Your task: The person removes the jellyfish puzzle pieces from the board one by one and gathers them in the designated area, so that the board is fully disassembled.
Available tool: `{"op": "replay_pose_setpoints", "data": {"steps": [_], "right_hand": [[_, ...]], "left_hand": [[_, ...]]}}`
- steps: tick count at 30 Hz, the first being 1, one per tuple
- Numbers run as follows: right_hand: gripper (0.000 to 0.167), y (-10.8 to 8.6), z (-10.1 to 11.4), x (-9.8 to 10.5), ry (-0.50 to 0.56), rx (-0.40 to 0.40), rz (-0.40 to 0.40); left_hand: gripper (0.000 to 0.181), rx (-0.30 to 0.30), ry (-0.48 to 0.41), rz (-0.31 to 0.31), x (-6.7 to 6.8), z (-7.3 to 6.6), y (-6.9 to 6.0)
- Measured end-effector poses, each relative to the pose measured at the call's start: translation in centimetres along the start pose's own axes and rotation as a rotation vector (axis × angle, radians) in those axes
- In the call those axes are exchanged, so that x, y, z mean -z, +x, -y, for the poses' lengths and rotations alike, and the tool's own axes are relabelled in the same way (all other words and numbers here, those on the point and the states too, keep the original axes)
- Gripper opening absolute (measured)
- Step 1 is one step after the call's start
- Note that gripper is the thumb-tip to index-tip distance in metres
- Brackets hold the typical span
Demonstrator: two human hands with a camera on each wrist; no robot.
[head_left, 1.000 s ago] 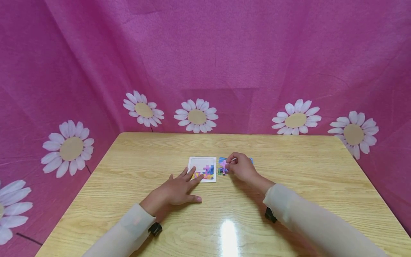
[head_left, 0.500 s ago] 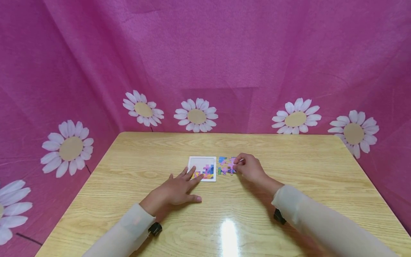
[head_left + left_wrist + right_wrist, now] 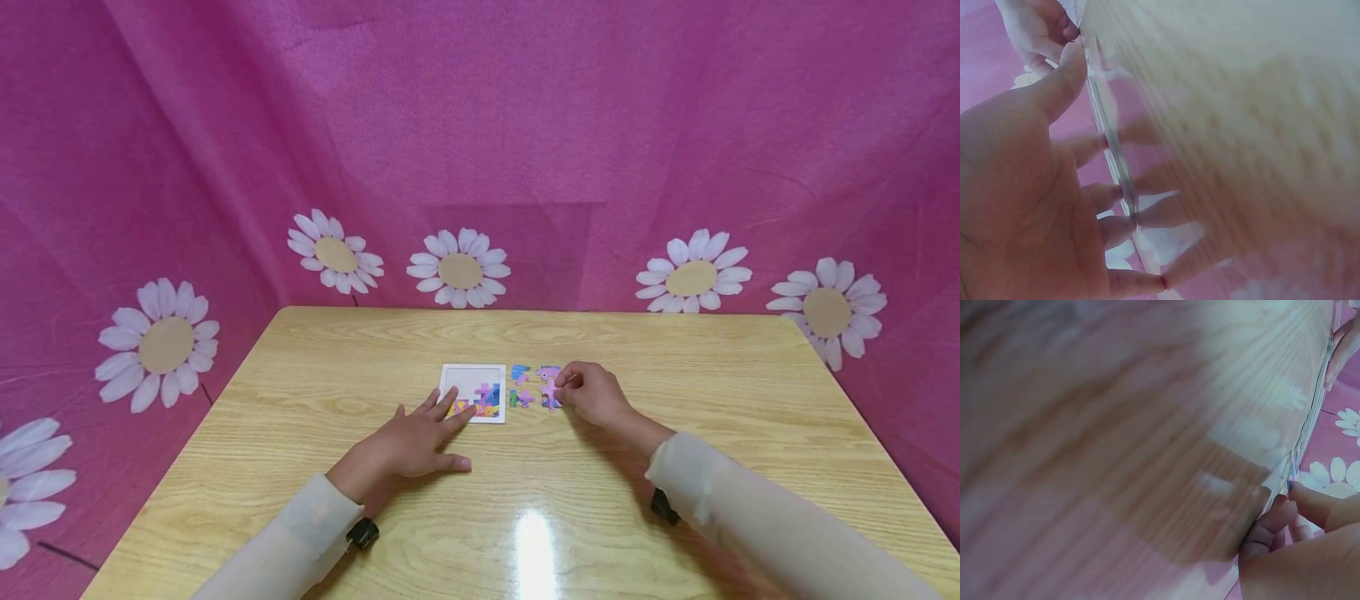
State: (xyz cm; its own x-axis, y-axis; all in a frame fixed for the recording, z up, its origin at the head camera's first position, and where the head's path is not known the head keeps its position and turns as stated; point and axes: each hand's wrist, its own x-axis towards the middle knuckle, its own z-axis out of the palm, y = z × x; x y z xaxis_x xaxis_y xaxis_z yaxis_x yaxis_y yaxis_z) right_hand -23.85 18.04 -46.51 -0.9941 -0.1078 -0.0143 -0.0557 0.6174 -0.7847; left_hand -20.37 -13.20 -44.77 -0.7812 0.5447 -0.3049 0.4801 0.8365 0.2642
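Grip of the R hand (image 3: 592, 393) was clamped, thumb & fingertips pinching a pink piece (image 3: 551, 395) at its RH edge; whether that piece lay flat or tipped up a touch, couldn't tell. Just behind it, partly blocked by the fingers, sat a pink-&-blue piece (image 3: 549, 372). Over to the L, two more: blue-&-pink piece (image 3: 519, 372) at the back, green-&-pink piece (image 3: 522, 399) in front, so a rough 2x2 w/ gaps btwn columns. Next along, just L of those, lay the white tray (image 3: 474, 367), joined pieces (image 3: 491, 398) filling its front R & front strip, white base showing at the back. And the L hand (image 3: 416, 442)? Fingers apart, splayed, tips on the tray's front L, thumb stretched out over the wood desk (image 3: 435, 533). R-wrist cam caught the desk nearly edge-on, a bit blurry. Cream sleeves (image 3: 712, 492) covered both forearms, a small black item (image 3: 363, 534) under the L cuff, similar one under the R. Glare patch (image 3: 535, 554) near front-center. Behind it all, pink curtain (image 3: 480, 125) w/ big white daisies (image 3: 459, 271).
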Motion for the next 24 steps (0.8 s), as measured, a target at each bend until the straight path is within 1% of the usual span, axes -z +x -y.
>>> {"op": "replay_pose_setpoints", "data": {"steps": [5,8,14,24], "right_hand": [[0.004,-0.11,-0.26,0.14,-0.006,-0.015,0.033],[0.004,-0.07,-0.44,0.14,-0.007,-0.007,0.047],[0.004,0.17,-0.71,0.08,-0.042,0.006,0.033],[0.005,0.28,-0.84,0.12,-0.036,0.005,0.031]], "left_hand": [[0.084,0.0,-0.008,0.002,0.04,-0.04,-0.07],[0.084,-0.002,-0.016,0.0,0.03,-0.05,-0.11],[0.084,0.001,-0.017,-0.002,-0.07,-0.03,-0.15],[0.085,0.001,-0.017,-0.004,0.04,-0.08,-0.19]]}}
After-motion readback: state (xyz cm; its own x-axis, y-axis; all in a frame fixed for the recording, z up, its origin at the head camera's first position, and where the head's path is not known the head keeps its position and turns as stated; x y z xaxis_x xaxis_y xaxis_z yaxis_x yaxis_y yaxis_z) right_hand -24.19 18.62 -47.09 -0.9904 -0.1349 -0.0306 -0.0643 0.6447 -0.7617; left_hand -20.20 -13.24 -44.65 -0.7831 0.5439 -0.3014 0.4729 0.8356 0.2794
